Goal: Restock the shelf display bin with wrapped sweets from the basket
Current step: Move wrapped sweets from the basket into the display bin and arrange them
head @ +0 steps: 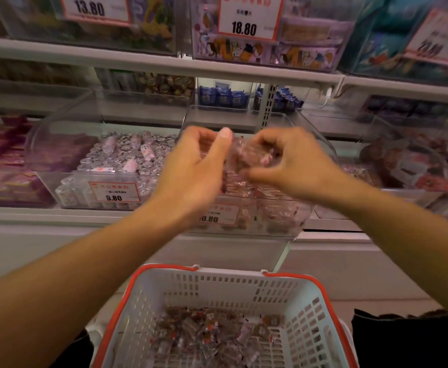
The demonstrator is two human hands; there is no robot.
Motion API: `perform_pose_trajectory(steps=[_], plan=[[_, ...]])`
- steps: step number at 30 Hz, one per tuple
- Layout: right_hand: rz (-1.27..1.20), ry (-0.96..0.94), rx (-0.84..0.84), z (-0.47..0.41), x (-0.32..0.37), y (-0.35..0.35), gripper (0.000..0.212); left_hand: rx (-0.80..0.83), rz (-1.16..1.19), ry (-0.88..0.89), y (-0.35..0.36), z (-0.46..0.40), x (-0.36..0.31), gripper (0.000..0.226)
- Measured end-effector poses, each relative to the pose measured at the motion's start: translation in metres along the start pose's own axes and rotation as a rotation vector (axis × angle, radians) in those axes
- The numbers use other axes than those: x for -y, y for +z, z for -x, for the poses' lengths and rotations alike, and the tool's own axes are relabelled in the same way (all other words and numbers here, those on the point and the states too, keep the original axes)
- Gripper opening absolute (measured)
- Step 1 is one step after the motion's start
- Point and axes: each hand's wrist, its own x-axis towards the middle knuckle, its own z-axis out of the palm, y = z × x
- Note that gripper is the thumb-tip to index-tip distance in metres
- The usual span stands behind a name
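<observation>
Sweets: a blurred handful of clear-wrapped sweets [246, 155] sits between the two hands, above the bin; more lie loose on the basket floor.
Left hand: left hand [196, 168] is raised over the bin's left half, fingers curled and thumb up, touching the left side of the handful; whether it truly grips them cannot be told through the blur.
Right hand: right hand [289, 163] has its fingers curled down round the right side of the handful, holding it from above.
Bin: clear bin [276, 216] on the lower shelf, straight under the hands, partly filled with the same wrapped sweets; a price tag [217, 215] is on its front wall.
Basket: white basket [217, 290] with a red rim, below the bin and near the person, sweets heaped towards its middle.
Neighbours: a bin of silver-wrapped sweets [116, 166] stands just left; further bins and price cards fill the shelves above and to both sides.
</observation>
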Motion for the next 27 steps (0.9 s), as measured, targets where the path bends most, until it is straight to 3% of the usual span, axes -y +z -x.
perform_pose_trajectory(steps=[2, 4, 8, 12, 16, 21, 27], plan=[[0.027, 0.151, 0.012, -0.042, -0.015, -0.005, 0.027, -0.124, -0.398, 0.213, -0.02, -0.016, 0.009, 0.018], [0.124, 0.245, 0.069, -0.08, -0.034, 0.0, 0.028, -0.135, -0.716, 0.306, -0.038, -0.025, 0.021, 0.025], [0.224, 0.391, 0.193, -0.121, -0.059, 0.036, 0.058, 0.036, -1.09, 0.1, -0.057, -0.037, 0.036, 0.039], [0.265, 0.339, 0.171, -0.135, -0.073, 0.063, 0.062, 0.267, -1.039, -0.007, -0.055, -0.041, 0.044, 0.041], [0.26, 0.291, 0.079, -0.137, -0.083, 0.067, 0.084, 0.302, -1.001, 0.046, -0.057, -0.044, 0.048, 0.042], [0.592, 0.101, 0.313, -0.134, -0.093, 0.07, 0.074, 0.323, -0.915, 0.087, -0.06, -0.04, 0.049, 0.047], [0.804, 0.077, 0.48, -0.138, -0.097, 0.07, 0.073, 0.298, -0.882, 0.072, -0.06, -0.04, 0.049, 0.045]])
